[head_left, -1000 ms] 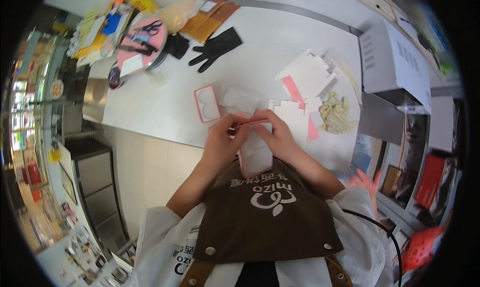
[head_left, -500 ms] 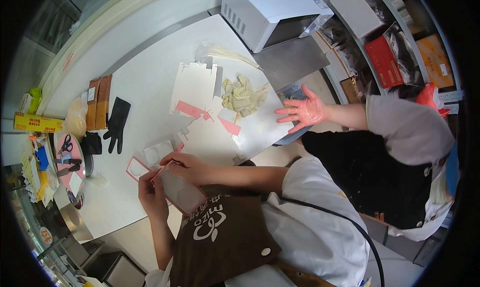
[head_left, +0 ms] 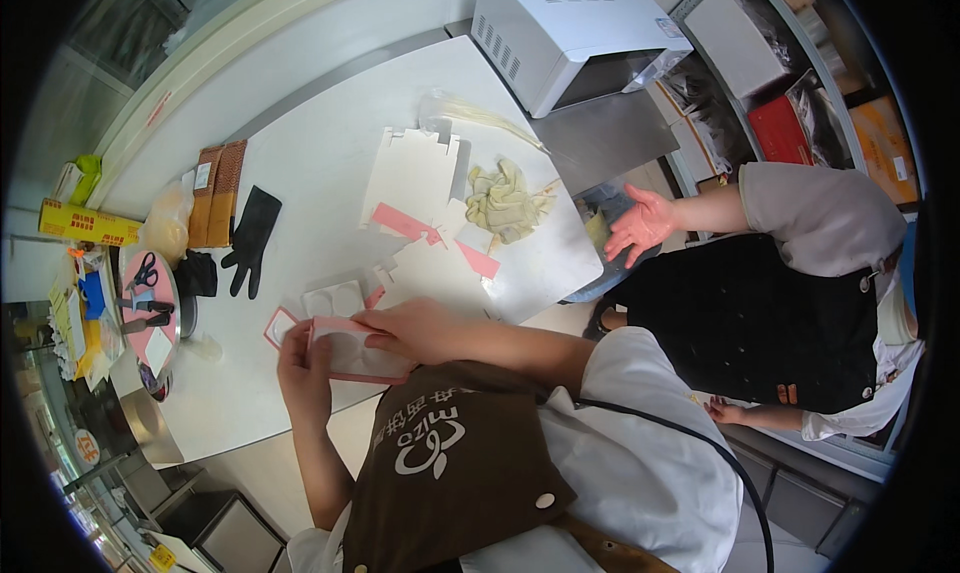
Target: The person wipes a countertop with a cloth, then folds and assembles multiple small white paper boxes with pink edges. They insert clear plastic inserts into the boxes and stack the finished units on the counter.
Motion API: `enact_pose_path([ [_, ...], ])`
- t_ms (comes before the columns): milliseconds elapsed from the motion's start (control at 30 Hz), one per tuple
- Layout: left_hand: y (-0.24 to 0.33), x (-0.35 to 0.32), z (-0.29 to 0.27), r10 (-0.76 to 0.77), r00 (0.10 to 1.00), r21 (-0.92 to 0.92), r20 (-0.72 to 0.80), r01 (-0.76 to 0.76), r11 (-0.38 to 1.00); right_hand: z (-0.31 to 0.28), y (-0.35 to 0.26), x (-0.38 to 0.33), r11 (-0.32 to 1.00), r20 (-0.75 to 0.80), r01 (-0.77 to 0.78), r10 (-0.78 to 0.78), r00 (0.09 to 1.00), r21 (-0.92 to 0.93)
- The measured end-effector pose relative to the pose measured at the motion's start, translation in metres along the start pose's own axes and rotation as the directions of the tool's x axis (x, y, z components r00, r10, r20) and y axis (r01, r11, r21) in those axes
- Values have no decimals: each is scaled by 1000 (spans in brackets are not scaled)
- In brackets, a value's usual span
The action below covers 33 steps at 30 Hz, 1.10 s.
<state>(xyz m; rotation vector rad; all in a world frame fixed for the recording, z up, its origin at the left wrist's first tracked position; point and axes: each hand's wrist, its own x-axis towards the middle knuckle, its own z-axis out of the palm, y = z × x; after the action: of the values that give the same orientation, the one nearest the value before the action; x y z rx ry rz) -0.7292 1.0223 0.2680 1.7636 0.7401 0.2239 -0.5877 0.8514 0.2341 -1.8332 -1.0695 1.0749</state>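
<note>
A shallow pink box (head_left: 350, 353) with a white insert of round wells is held between my two hands in front of the apron. My left hand (head_left: 303, 363) grips its left end, thumb over the edge. At the far right side my right hand (head_left: 415, 328) closes on the rim, with the fingers partly over the insert. Just beyond on the table lie a second pink-edged piece (head_left: 280, 325) with a rounded window or well, partly hidden, and a white tray (head_left: 335, 298) with round wells. Flat white card blanks (head_left: 410, 178) with pink strips (head_left: 477, 260) lie farther right.
Crumpled pale-green gloves (head_left: 505, 201) and a microwave (head_left: 580, 33) are at the right. A black glove (head_left: 254, 238), brown box (head_left: 215, 193) and round pink board with scissors (head_left: 150, 293) are at the left. A co-worker's open hand (head_left: 642, 223) is beyond the table's right edge.
The pink box has turned from slanted to nearly level, its wells showing more plainly. My right hand has shifted along its edge. The co-worker's hand has dropped, fingers pointing lower.
</note>
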Motion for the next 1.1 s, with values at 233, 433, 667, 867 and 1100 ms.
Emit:
enact_pose_path([
  [233, -15, 2, -21, -76, 997, 56, -12, 76, 996, -101, -22, -30, 690, -463, 569, -366, 807, 447],
  [433, -14, 5, -14, -53, 998, -132, -15, 51, 990, -154, -58, -73, 95, -595, 857, -681, 428, 507],
  [667, -21, 8, -11, -84, 995, -233, -50, 71, 970, -152, -50, -76, 118, -595, 867, -682, 425, 484],
  [867, -45, 10, -21, -94, 989, -344, -113, 49, 938, -149, -47, -71, 210, -576, 848, -653, 492, 486],
  [1100, -48, 5, -17, -45, 988, -528, -150, -41, 848, -96, -54, -35, 854, -527, 453, -270, 806, 255],
])
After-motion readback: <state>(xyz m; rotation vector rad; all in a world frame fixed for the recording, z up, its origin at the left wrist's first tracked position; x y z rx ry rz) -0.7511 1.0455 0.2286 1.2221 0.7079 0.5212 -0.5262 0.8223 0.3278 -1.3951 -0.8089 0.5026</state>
